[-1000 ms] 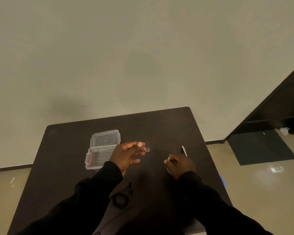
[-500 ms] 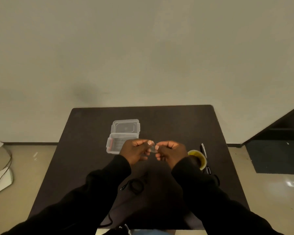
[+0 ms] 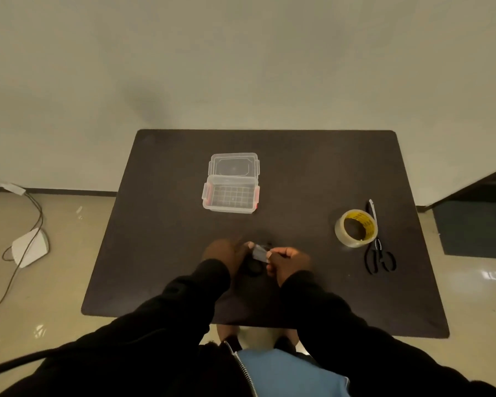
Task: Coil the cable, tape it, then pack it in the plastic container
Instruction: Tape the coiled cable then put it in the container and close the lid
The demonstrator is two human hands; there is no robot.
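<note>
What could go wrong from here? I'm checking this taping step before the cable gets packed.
The tape strip is stretched between the left hand and right hand over the coiled cable; it might fold onto itself or stick to fingers. The coil might spring loose before it is wrapped.

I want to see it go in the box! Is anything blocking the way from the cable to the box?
Nothing visible. Bare table lies between the cable and the open box; its lid lies behind.
</note>
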